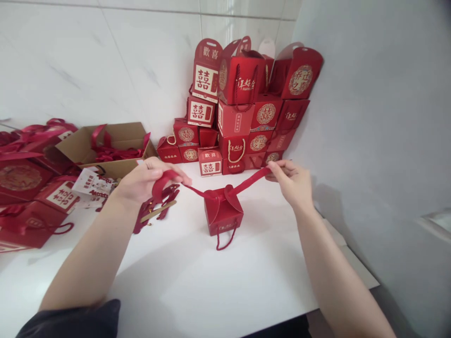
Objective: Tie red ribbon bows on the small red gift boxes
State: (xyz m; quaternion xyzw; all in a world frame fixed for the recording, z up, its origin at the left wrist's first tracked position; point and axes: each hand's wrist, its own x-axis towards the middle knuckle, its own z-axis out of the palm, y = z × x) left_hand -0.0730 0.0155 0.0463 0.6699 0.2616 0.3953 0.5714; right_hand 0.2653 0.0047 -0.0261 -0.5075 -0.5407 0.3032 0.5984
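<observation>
Ribbon (pixel 253 180) stretched taut over the little red box (pixel 224 217): left hand (pixel 141 181) fingers pinch one end at 9 o'clock, right hand (pixel 294 184) fingers pinch the other at 2 o'clock.

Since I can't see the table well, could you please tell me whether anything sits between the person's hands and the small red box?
Nothing visible does: the left hand and right hand each hold an end of the red ribbon, which runs straight to the small red box.
</observation>
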